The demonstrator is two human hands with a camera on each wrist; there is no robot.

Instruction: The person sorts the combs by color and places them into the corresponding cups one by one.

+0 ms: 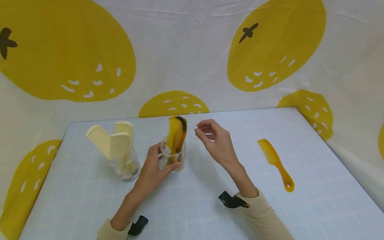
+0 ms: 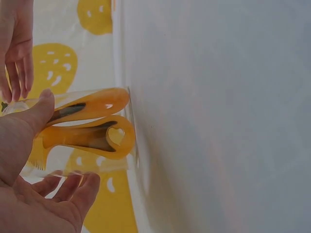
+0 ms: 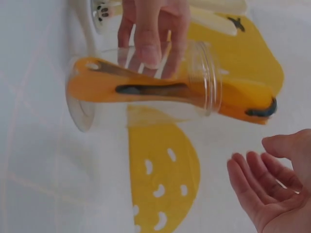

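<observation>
A clear jar (image 3: 160, 112) stands upright on the table with two orange-yellow combs (image 1: 177, 134) in it, teeth ends up and rounded handles down. One handle has a heart-shaped hole, and dark patches mark both combs. My left hand (image 1: 153, 173) holds this jar around its side, thumb across the front. To the right of the comb tops, my right hand (image 1: 218, 142) hovers with loosely bent fingers, apart from jar and combs. Another orange comb (image 1: 276, 164) lies flat on the table, right of my right hand.
Left of my left hand stands a second clear jar (image 1: 128, 174) holding several cream combs (image 1: 119, 143), their wide ends fanning out above the rim. A pale blue checked cloth (image 1: 193, 219) covers the table. Behind it hangs a white curtain (image 1: 178, 41) with yellow fruit prints.
</observation>
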